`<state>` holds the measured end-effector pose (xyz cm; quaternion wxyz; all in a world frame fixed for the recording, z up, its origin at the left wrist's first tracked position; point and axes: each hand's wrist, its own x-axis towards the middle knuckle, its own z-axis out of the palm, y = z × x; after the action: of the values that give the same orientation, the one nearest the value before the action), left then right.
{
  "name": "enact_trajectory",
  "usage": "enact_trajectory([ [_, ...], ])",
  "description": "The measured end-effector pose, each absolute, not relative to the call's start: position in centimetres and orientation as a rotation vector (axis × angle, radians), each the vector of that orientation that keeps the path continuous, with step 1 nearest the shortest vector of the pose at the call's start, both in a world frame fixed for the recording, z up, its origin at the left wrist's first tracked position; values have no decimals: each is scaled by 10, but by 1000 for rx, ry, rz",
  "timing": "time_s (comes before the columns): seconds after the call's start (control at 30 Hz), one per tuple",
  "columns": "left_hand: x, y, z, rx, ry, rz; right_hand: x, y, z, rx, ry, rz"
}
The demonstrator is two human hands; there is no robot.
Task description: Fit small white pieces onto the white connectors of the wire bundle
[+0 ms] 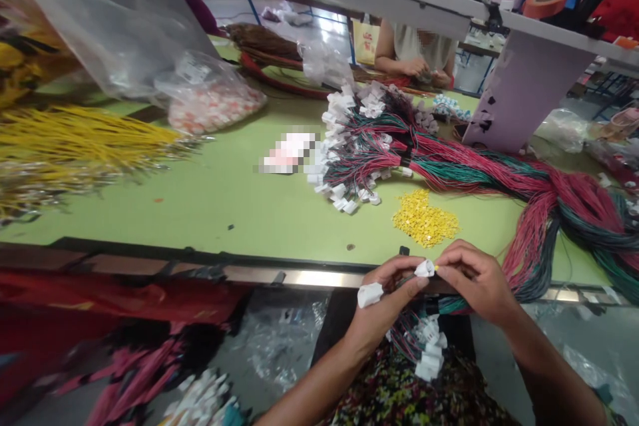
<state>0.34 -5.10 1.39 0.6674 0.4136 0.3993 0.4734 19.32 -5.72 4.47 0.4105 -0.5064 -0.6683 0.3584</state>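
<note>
The left hand [384, 299] pinches a small white plug [425, 269] in its fingertips, and one end of the plug points right, at the right hand [474, 279]. The right hand's fingers are pressed together on what looks like a tiny yellow bit [436, 267], right at the tip of the plug. The plug lies across the view, its long side going left to right. A second white plug [370, 294] pokes out from the outer side of the left hand. Thin wires [452, 306] go down from the hands, and more white plugs [428, 349] hang below them. The hands are at the near edge of the green bench [200, 213]. On the bench lie a big bundle of red and green wires [499, 170], a heap of yellow bits [424, 218], and a bunch of yellow wires [84, 136]. A person [414, 46] sits across the bench.
</note>
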Motion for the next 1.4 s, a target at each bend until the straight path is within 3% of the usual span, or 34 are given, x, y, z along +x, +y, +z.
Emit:
enact_trajectory([
  [0.5, 4, -54, 10, 1115, 836, 1208, 183, -70, 62, -1209, -1866, 668],
  [0.9, 4, -55, 15, 1154, 806, 1213, 186, -60, 44, -1224, -1281, 1393],
  [1.4, 1, -58, 4, 1311, 875, 1257, 178, -61, 36, -1202, -1102, 1446],
])
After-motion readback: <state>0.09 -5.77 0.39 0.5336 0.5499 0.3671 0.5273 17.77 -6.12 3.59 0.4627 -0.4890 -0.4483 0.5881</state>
